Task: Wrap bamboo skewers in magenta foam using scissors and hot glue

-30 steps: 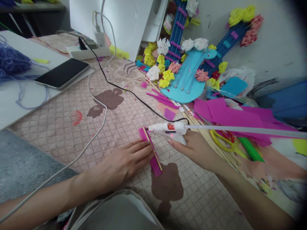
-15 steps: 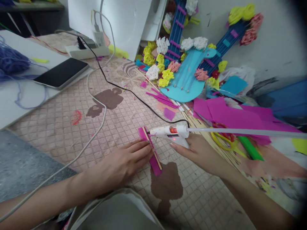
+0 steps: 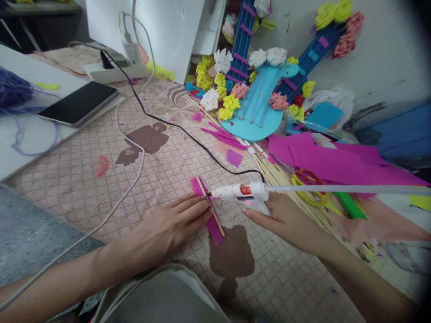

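Observation:
A magenta paper strip point(image 3: 214, 232) lies on the quilted cloth with a thin wooden stick point(image 3: 216, 217) along its length. My left hand point(image 3: 178, 220) holds both down, its fingers close together and the tips over the stick; its thumb is hidden. My right hand point(image 3: 283, 217) is closed around the handle of a white glue gun point(image 3: 242, 193), which has a small red light on. The gun's nozzle meets the stick just above my left fingertips. A long clear glue stick point(image 3: 336, 189) juts out of the gun's back.
A black cord point(image 3: 188, 133) and a white cable point(image 3: 136, 179) cross the cloth. Paper guitars point(image 3: 257, 107) with crepe flowers lean at the back. Bamboo sticks point(image 3: 269, 168), yellow-handled scissors point(image 3: 310, 193) and magenta sheets point(image 3: 313, 159) lie right; a phone point(image 3: 81, 103) lies left.
The glue gun's nozzle has moved slightly down along the stick, towards my left fingertips. My left hand keeps its place on the strip. The whole view has shifted a little.

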`<state>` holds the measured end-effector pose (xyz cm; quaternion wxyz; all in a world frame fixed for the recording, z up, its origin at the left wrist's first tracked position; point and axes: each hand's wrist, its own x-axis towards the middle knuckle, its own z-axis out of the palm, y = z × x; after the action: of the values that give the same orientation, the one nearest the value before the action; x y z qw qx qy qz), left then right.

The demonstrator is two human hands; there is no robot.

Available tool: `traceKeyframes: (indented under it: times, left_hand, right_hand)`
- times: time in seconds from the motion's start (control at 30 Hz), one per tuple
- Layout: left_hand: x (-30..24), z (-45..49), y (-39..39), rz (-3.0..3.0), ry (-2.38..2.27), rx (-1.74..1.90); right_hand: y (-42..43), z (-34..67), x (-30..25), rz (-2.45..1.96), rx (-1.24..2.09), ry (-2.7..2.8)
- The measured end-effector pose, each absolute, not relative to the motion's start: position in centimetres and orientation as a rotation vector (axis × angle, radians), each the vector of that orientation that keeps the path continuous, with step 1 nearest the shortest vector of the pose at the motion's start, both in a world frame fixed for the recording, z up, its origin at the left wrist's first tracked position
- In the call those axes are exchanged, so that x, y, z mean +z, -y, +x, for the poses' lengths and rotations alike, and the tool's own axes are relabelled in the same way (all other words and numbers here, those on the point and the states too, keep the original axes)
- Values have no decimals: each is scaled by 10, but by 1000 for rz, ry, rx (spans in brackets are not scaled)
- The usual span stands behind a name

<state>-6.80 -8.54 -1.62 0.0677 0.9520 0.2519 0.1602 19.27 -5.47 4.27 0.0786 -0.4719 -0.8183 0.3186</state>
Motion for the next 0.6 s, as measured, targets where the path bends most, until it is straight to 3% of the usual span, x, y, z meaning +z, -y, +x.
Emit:
traceKeyframes:
  times: [0.6]
  left_hand:
    - [-22,-69,87,2877,-746,468]
  right_hand:
    - [69,204,50,-1444,958,2510]
